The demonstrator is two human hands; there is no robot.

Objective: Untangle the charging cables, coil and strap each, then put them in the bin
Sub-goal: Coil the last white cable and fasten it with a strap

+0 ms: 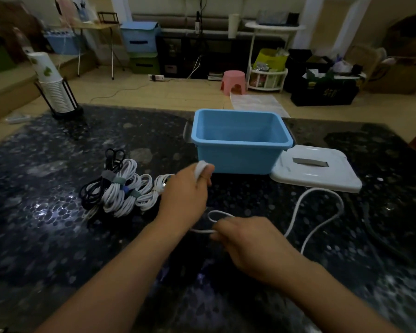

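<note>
Dark speckled countertop (58,236), head view: your left hand (186,188) grips a small white coil (200,168) just near of one empty blue bin (240,140). Your right hand (247,246) pinches the white cable (322,212), which loops away rightward. Strapped bundles (120,188) lie left; their count is unclear. One white lid (315,169) sits right of the bin.

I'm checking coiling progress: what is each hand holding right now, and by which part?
The left hand grips a white bundle, apparently coiled cable, at its top. The right hand pinches the loose white cable at a small loop near one end.
</note>
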